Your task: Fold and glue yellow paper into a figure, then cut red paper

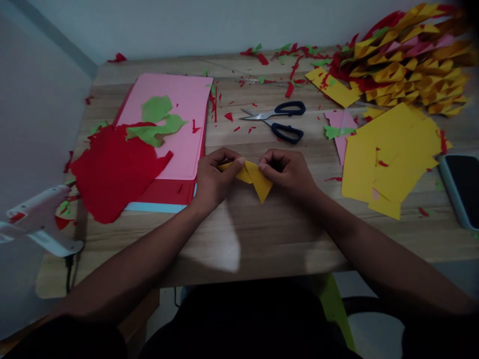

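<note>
The head camera peers forward and down from above the near side of the counter (277,244), close in!

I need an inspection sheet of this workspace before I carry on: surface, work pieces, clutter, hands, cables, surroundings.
Surface: wood-grain table, well lit nowhere; picture dim.
Work pieces: folded yellow paper in the hands; scissors beyond, blades slightly apart; yellow sheets at right.
Clutter: red and green scraps mostly along the far side; large red piece overlapping pink sheets.
Hands: left hand and right hand both pinch the folded yellow paper.
Cables: black cable below the white glue gun.
Surroundings: pale wall behind; phone at right.
</note>
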Demonstrator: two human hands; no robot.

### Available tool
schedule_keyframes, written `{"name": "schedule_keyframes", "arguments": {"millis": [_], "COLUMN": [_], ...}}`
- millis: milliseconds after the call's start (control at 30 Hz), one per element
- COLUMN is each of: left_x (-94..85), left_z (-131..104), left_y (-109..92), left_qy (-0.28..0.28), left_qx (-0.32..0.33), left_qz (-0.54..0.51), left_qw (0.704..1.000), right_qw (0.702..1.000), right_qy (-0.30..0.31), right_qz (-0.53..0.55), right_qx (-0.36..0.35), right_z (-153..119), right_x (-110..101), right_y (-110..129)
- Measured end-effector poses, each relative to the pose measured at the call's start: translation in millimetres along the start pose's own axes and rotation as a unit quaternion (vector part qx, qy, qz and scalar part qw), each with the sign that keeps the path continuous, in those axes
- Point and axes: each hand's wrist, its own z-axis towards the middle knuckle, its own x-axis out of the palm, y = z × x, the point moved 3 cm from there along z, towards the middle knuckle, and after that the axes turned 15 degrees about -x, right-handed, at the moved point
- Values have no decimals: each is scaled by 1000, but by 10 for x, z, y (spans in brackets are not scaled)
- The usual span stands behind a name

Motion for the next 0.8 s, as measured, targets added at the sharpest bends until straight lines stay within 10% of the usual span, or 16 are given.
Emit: {"name": "schedule_keyframes", "arguments": {"millis": [467,800], "left_x": [-28,68], "left_z": [79,18], "left_y": [93,47], "left_qy": [5,115], "left_qx": [-37,-12], "left_qz": [-73,45], "left_qw": [997,992], "right_qw": [986,998], "right_qy": [-151,-36], "right_qz": [17,-4], "right_qx": [-67,-45], "right_z": [-10,-23], "right_x": [-152,52], "right_y": [-59,-39]}}
